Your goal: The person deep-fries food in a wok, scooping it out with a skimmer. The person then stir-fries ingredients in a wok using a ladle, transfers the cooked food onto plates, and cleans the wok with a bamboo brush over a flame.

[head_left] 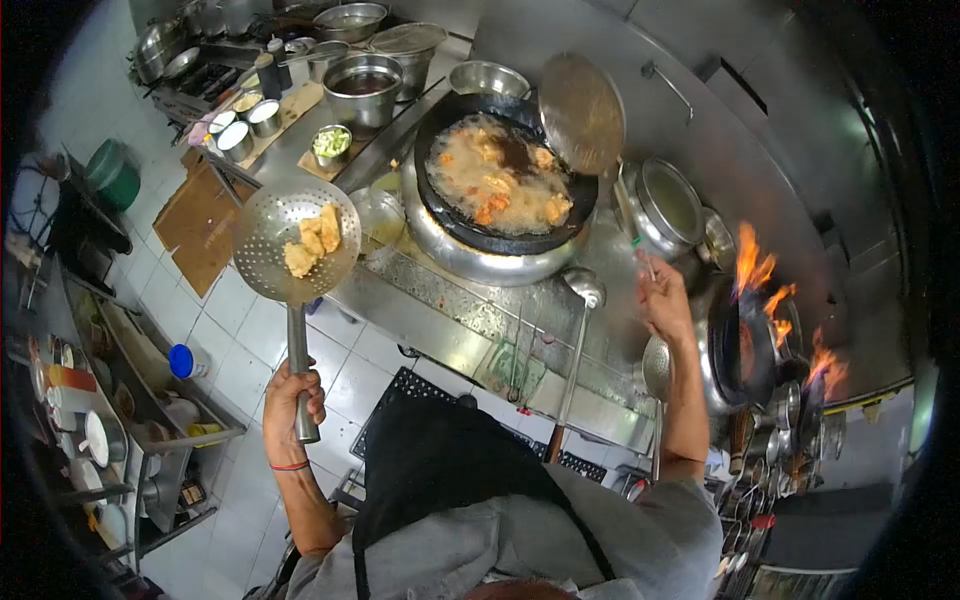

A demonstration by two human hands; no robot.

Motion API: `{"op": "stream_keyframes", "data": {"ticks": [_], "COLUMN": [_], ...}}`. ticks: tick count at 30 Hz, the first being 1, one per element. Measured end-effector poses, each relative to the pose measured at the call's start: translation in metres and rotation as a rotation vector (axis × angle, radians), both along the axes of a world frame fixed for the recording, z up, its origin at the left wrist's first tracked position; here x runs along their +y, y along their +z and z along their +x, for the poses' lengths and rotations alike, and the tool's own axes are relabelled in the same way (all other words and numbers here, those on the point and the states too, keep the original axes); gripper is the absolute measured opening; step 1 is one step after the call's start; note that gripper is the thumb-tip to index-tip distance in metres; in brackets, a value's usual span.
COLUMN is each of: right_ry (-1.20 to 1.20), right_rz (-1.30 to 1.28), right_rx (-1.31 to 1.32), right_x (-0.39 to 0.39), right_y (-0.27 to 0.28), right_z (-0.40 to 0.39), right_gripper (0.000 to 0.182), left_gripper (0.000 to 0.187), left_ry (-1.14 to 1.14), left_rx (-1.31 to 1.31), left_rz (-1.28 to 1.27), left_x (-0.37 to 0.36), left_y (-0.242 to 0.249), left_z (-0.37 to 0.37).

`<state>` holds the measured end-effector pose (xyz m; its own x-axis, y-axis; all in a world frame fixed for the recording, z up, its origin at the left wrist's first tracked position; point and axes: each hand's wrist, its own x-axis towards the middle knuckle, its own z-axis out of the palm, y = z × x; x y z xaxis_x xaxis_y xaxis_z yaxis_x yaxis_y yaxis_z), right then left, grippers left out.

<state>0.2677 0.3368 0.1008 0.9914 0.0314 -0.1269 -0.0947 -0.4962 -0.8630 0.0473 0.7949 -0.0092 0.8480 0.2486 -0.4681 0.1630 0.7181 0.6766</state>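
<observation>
Three golden fried pieces [314,240] lie in the perforated skimmer [296,240], lifted clear of the wok [500,175], probably so oil drains off. The left hand [293,400] is wrapped tight around the skimmer's handle. The right hand [662,298] is raised near a flaming wok [752,345], seemingly pinching something small. A ladle [582,290] leans on the steel bench [480,310]. Pale floor tiles [240,360] run alongside shelves of dishes.

This is a commercial kitchen. A big wok [505,180] of bubbling oil sits in a long stainless steel range [470,320], and open flames [760,275] rise at its right end. Metal pots [362,88] and bowls crowd the far edge.
</observation>
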Motion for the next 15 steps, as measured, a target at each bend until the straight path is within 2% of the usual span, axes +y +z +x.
{"op": "stream_keyframes", "data": {"ticks": [1, 3, 4, 5, 7, 9, 12, 15], "right_ry": [-0.005, 0.087, 0.087, 0.088, 0.390, 0.350, 0.242, 0.209], "right_rz": [0.001, -0.122, -0.174, -0.174, -0.272, -0.439, -0.406, -0.434], "right_rx": [0.009, -0.186, -0.100, -0.099, -0.480, -0.509, -0.389, -0.354], "right_x": [-0.004, -0.008, -0.004, -0.001, 0.000, 0.020, 0.058, 0.043], "right_y": [0.002, 0.006, 0.011, -0.003, -0.065, -0.112, -0.082, -0.035], "right_z": [-0.005, -0.014, -0.023, -0.019, -0.007, 0.020, 0.016, -0.017], "right_gripper": [0.032, 0.031, 0.030, 0.030, 0.028, 0.028, 0.028, 0.028], "left_gripper": [0.027, 0.027, 0.027, 0.026, 0.026, 0.026, 0.027, 0.026], "left_ry": [0.017, 0.022, 0.034, 0.046, 0.038, 0.012, 0.022, 0.013], "left_rx": [0.001, 0.005, 0.011, 0.015, 0.008, -0.002, -0.019, -0.020], "left_rz": [0.024, 0.031, 0.027, 0.023, 0.027, 0.030, -0.021, -0.018], "left_x": [0.002, 0.005, 0.005, 0.006, 0.008, 0.008, 0.012, 0.007], "left_y": [0.001, -0.001, -0.002, -0.002, -0.005, -0.008, -0.006, -0.004], "left_z": [-0.001, -0.004, -0.004, -0.005, -0.003, -0.001, 0.004, 0.003]}}
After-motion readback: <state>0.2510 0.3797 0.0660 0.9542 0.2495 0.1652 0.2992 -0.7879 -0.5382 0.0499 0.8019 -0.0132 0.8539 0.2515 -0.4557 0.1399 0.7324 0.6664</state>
